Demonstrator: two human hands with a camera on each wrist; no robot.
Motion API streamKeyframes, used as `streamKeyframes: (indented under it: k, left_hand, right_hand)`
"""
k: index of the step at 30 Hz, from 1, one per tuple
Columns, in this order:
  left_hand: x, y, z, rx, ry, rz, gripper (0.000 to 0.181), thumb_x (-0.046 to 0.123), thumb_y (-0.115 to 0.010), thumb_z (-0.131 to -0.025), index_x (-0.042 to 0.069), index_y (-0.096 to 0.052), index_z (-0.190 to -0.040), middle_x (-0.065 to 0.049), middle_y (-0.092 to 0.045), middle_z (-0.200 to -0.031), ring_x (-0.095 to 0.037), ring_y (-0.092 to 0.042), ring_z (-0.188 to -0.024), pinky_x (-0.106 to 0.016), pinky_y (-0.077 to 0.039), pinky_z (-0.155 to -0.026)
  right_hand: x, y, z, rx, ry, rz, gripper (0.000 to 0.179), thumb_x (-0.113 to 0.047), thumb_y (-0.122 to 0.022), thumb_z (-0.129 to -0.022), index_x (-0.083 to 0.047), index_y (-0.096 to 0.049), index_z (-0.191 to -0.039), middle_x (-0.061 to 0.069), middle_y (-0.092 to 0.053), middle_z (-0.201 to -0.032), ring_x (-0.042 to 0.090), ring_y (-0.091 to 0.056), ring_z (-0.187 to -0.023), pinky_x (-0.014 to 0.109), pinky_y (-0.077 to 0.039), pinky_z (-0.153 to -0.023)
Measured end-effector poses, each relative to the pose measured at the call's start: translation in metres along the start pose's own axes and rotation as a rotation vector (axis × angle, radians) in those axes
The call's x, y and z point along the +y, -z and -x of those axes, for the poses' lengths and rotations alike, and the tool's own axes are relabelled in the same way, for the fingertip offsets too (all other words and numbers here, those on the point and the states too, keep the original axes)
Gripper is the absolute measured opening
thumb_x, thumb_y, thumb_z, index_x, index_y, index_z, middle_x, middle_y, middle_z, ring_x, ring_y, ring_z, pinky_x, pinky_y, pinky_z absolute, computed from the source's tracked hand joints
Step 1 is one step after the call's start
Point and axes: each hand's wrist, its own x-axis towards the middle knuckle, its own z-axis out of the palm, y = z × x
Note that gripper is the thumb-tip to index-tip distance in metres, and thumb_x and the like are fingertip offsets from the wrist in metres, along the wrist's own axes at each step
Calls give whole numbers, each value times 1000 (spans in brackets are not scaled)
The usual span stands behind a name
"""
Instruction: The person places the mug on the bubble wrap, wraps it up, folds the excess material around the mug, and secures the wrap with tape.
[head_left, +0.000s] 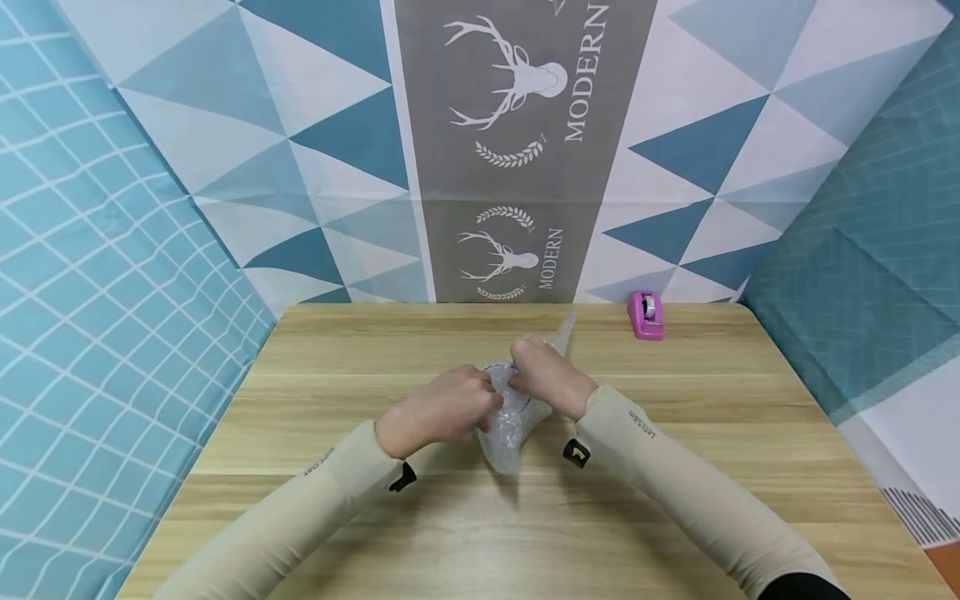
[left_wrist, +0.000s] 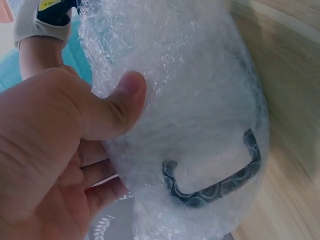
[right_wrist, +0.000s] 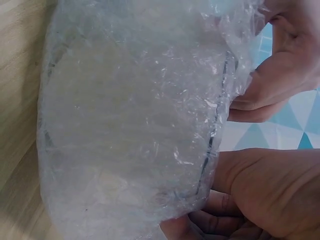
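A white mug-like thing with a dark rim lies inside crinkled clear bubble wrap (head_left: 504, 437) near the middle of the table. In the left wrist view its dark, bracket-shaped handle (left_wrist: 215, 191) shows through the bubbles. My left hand (head_left: 448, 406) grips the wrap on the near left side, the thumb pressed on its surface. At the far right side my right hand (head_left: 549, 377) pinches the wrap with curled fingers. One pointed end of the wrap sticks out beyond the right hand, another hangs toward me. In the right wrist view the wrap (right_wrist: 130, 120) covers the dark rim.
A pink tape dispenser (head_left: 647, 315) stands at the table's back right. The wooden table (head_left: 360, 342) meets a patterned cloth (head_left: 337, 167) at its back edge. Blue cloth walls flank both sides.
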Motion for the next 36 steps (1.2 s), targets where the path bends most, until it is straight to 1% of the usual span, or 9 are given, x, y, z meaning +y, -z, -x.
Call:
streamKeyframes:
  k: [6, 9, 13, 16, 19, 24, 29, 33, 36]
  left_hand:
    - [1, 1, 0, -13, 15, -47, 17, 21, -86, -78, 16, -71, -85, 4, -70, -80, -17, -66, -81, -34, -54, -79]
    - [2, 2, 1, -18, 21, -57, 17, 22, -86, -79, 17, -71, -85, 4, -70, -80, -16, -66, -81, -34, -54, -79]
    - [5, 3, 1, -32, 34, -48, 16, 22, -86, -80, 18, -71, -85, 6, -70, -80, -16, -67, -83, -34, -53, -80]
    - [5, 4, 1, -38, 37, -39, 16, 20, -86, -80, 18, -71, -84, 6, -69, -78, -16, -66, -82, -34, -53, -81]
    - [5, 4, 0, -45, 38, -30, 16, 20, -86, -80, 17, -71, -84, 5, -70, -78, -16, -66, -80, -33, -54, -81]
    - [4, 4, 0, -56, 42, -13, 15, 20, -86, -80, 18, -72, -85, 5, -71, -81, -16, -66, -81, -34, -55, -85]
    - [3, 4, 1, -57, 39, -5, 14, 20, -86, -80, 18, -72, -85, 5, -72, -82, -15, -67, -84, -33, -55, -88]
    - [3, 3, 2, -55, 35, -14, 14, 20, -86, -80, 18, -73, -85, 5, -72, -82, -15, -68, -84, -33, -55, -87]
    - [2, 3, 2, -52, 36, -10, 15, 20, -86, -80, 18, -72, -85, 5, -72, -82, -15, -68, -84, -34, -55, -87]
  right_hand:
    - [-2, 1, -2, -18, -24, 8, 23, -4, -82, -79, -4, -62, -68, 5, -58, -67, 17, -53, -59, 25, -45, -52]
    - [1, 2, 0, -36, -24, -20, 27, -12, -84, -81, -5, -63, -66, 2, -57, -63, 14, -51, -58, 24, -43, -52]
    - [11, 6, 3, -79, 13, -79, 30, -23, -80, -90, -8, -67, -68, -2, -58, -62, 10, -48, -57, 22, -40, -52]
    - [20, 15, 6, -95, 68, -105, 24, -25, -74, -96, -7, -74, -79, 0, -66, -69, 9, -52, -59, 22, -44, -54]
    - [29, 24, 10, -76, 102, -125, 20, -22, -71, -98, -6, -76, -88, 1, -70, -75, 9, -56, -62, 24, -49, -57]
    - [50, 36, 18, -15, 119, -123, 16, -15, -68, -98, -3, -76, -91, 3, -72, -78, 10, -59, -65, 27, -52, -61]
    - [69, 49, 28, 6, 64, -136, 16, -13, -67, -99, -1, -75, -95, 6, -72, -84, 13, -61, -71, 30, -54, -66]
    - [84, 59, 34, 64, 45, -122, 17, -12, -67, -99, 2, -75, -101, 12, -74, -92, 19, -67, -80, 39, -59, -74]
    - [96, 65, 37, 95, 12, -117, 21, -13, -66, -100, 6, -73, -107, 17, -74, -97, 26, -70, -87, 45, -60, -80]
